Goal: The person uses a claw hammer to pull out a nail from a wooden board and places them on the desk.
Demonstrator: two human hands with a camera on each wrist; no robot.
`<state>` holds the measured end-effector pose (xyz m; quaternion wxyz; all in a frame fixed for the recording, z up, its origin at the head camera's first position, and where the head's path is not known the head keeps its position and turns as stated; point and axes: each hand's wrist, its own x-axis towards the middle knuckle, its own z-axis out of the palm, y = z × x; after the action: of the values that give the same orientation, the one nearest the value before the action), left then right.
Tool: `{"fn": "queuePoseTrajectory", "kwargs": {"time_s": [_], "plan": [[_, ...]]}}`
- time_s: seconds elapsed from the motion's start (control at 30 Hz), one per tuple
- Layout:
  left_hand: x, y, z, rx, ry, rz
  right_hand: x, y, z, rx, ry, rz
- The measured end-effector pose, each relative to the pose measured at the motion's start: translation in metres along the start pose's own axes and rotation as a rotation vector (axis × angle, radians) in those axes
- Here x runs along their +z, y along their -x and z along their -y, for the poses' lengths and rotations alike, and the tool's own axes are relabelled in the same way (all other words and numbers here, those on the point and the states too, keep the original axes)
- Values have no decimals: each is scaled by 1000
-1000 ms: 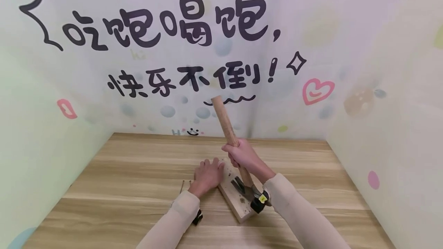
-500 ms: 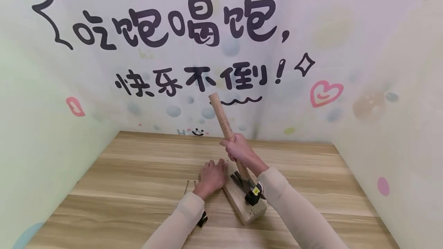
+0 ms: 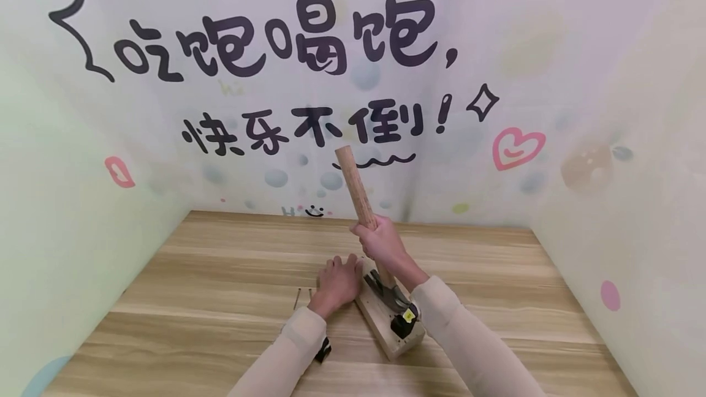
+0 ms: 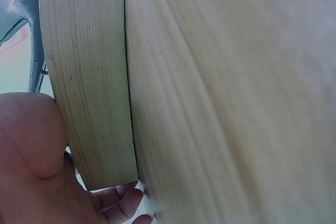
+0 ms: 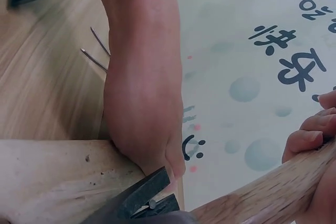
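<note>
Cream sleeves [image 3: 471,329] were the closest bit, and just past them a pale wooden block [image 3: 380,322] lay slantwise on the tabletop [image 3: 182,323], its near end poking out under the head of a claw hammer [image 3: 358,195]. The claw sat over the block's upper face, and the right wrist view showed what looked like a nail head [image 5: 152,204] in the slot. So my read was nail pulling, mid-job: claw hooked up, that one not out yet. Couldn't tell how deep it went. There were dark specks on the wood too, maybe old holes, maybe just marks, so no clue how many were left. Off beside the left wrist, two loose nails [image 3: 304,298] lay on the tabletop. I'd guess they were already pulled, but nothing proved they came out of this block. The left hand [image 3: 339,277] had the far end of the block gripped, thumb along it and fingers hooked round the end. The right hand [image 3: 380,241] was wrapped round the handle partway up, with the rest of it sticking up toward the wall [image 3: 469,189] at the back, the one with the big black lettering [image 3: 311,127].
</note>
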<state>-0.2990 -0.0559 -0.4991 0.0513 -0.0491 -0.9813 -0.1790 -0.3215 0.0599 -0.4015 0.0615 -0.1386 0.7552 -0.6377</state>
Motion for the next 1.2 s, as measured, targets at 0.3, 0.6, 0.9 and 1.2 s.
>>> {"fn": "queuePoseTrajectory", "kwargs": {"time_s": [0.3, 0.6, 0.9, 1.2], "plan": [[1, 1, -3, -8, -19, 2, 1, 18, 22, -12, 14, -5], [1, 2, -6, -4, -17, -11, -3, 6, -5, -21, -15, -20], [2, 0, -7, -20, -23, 21, -8, 14, -8, -103, -22, -33], [0, -3, -5, -34, -13, 58, -20, 35, -10, -210, -159, -88]]}}
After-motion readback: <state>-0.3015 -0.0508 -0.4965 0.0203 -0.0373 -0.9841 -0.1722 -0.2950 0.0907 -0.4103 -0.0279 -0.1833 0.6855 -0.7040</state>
